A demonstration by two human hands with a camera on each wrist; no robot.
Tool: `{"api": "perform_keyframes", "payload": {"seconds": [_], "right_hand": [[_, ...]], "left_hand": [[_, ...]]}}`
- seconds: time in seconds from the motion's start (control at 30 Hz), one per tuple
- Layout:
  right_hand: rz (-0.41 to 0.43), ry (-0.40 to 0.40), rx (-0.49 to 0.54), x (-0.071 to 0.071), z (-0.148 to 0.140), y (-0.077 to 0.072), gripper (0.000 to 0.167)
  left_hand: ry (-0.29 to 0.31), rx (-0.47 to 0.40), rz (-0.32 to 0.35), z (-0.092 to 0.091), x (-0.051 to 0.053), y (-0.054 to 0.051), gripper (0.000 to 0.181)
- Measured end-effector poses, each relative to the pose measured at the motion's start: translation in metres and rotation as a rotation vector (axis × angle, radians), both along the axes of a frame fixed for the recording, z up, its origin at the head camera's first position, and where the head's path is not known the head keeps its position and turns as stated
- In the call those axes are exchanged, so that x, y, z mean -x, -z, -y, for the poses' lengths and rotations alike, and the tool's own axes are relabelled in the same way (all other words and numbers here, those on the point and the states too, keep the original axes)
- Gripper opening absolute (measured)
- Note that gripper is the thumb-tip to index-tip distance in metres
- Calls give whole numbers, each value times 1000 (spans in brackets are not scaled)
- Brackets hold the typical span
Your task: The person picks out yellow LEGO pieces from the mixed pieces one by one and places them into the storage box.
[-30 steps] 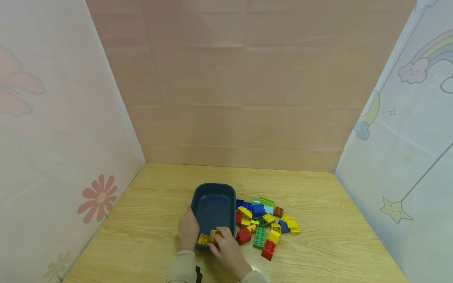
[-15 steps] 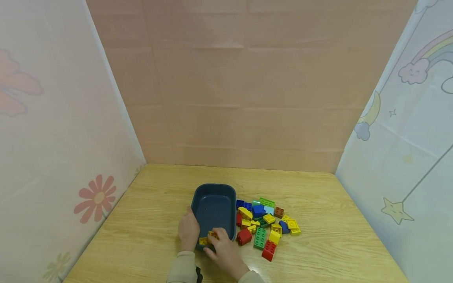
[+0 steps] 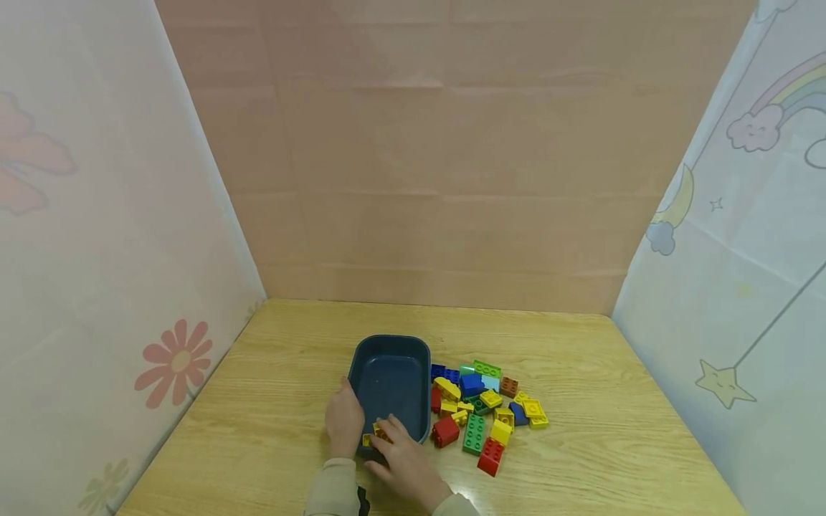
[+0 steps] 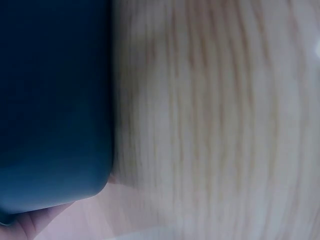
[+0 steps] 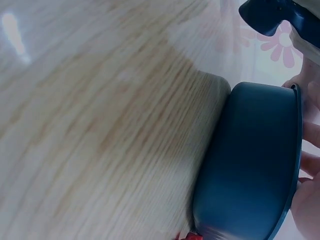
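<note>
My left hand grips the left side of a dark blue tray on the worktop. My right hand reaches over its near end, fingers at the yellow bricks inside; whether they grasp any, I cannot tell. Loose coloured bricks lie scattered to the tray's right.
</note>
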State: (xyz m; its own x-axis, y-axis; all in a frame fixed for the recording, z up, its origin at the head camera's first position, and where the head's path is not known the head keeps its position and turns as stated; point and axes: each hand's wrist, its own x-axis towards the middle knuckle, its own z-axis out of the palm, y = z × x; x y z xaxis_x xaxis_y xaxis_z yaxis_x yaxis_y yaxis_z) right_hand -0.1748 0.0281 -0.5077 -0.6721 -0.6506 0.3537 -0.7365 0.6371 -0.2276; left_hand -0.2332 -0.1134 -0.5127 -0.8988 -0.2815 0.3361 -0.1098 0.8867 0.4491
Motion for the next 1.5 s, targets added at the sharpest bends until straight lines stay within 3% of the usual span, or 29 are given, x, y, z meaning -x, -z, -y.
{"api": "perform_keyframes", "payload": {"seconds": [0.2,0.67,0.83,1.2,1.5], "right_hand": [[50,-17,-13,1,1,-2,36],[80,-30,-35,-1,2,-6,39],[132,-36,-3,-1,1,-6,40],[144,-47,53,-1,-2,-7,38],[-15,-52,196,2,-17,-4,28]], "left_hand": [[-11,-3,41,0,1,-1,42],[-15,-12,77,0,2,-1,44],[-21,-30,89,0,1,0,44],[-6,-39,94,1,1,-3,44],[-15,-36,123,1,1,-4,46]]}}
